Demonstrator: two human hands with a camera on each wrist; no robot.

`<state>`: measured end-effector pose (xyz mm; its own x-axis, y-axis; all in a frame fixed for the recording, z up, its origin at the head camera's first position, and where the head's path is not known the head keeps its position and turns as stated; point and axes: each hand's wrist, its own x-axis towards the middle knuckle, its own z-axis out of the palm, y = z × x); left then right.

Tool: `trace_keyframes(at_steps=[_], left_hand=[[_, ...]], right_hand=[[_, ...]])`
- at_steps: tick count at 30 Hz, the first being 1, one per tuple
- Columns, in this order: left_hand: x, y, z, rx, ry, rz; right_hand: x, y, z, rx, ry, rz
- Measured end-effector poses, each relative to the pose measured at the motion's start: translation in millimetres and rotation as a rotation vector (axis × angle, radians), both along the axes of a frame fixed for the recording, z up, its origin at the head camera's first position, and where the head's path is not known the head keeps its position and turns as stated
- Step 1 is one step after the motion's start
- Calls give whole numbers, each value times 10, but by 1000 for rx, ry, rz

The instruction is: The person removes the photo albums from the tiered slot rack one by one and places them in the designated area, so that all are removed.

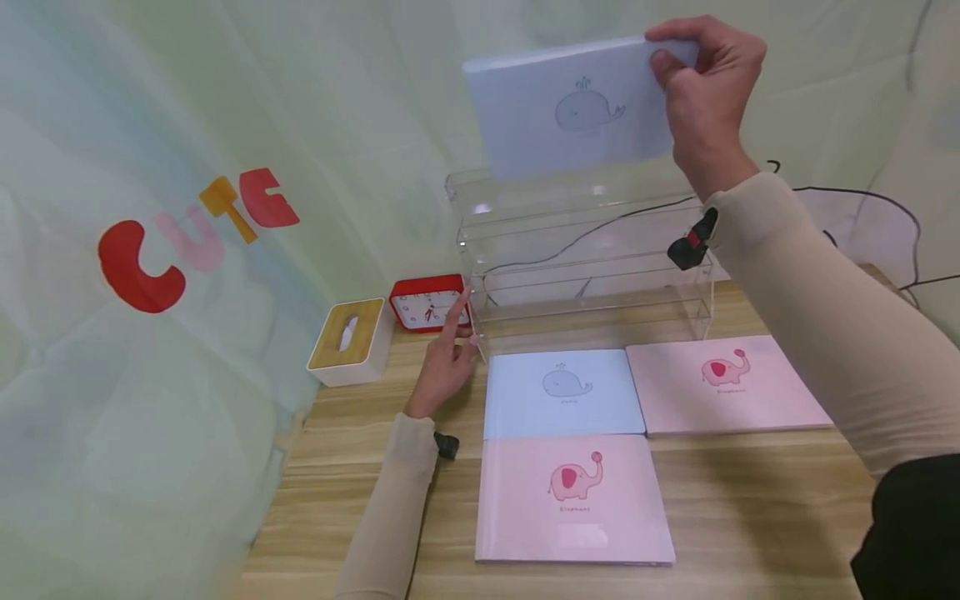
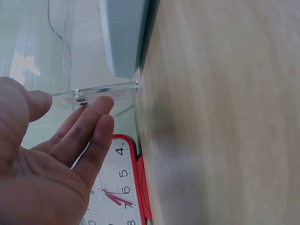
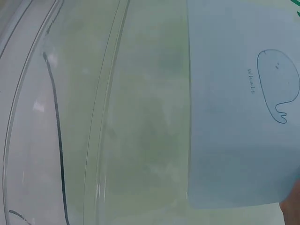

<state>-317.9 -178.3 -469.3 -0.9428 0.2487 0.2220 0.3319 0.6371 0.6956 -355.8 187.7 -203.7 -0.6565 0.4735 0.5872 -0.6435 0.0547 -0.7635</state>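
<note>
My right hand (image 1: 712, 92) pinches the upper right corner of a light blue book (image 1: 525, 125) with a whale drawing. That book is held up over the top of a clear acrylic rack (image 1: 585, 300); the right wrist view shows its whale cover (image 3: 234, 117) and only a sliver of the hand (image 3: 291, 206). Down at the rack's left side, my left hand (image 1: 444, 367) rests its fingers at the side panel. Seen in the left wrist view, the fingertips of that hand (image 2: 61, 154) meet the clear panel, with the thumb apart from them.
In front of the rack lie another blue whale book (image 1: 517, 400), a pink elephant book (image 1: 517, 517) below it and a second pink one (image 1: 765, 408) to the right. A red clock (image 1: 408, 312) and a tissue box (image 1: 367, 358) stand left. Behind the rack runs a black cable (image 1: 862, 192).
</note>
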Motion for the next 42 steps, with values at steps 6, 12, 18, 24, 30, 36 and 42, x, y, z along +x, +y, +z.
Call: trace_keyframes(at_steps=[6, 12, 18, 24, 30, 36, 42], left_hand=[[-10, -11, -6, -10, -12, 9], [-30, -16, -30, -10, -12, 12], [-31, -13, -23, -8, -27, 20], [-29, -41, -25, -3, -28, 24], [-29, -68, -27, -3, -14, 22], [-26, -58, -26, -8, -23, 24], [-45, -56, -34, 3, 5, -1]], right_hand=[[63, 32, -19, -10, -72, 10], [156, 83, -73, -20, -93, 12], [251, 159, -113, -90, -101, 20], [313, 255, -204, -109, -96, 33], [436, 334, -288, -86, -126, 35], [480, 422, -356, -157, -137, 61], [523, 535, -449, -145, -181, 48]])
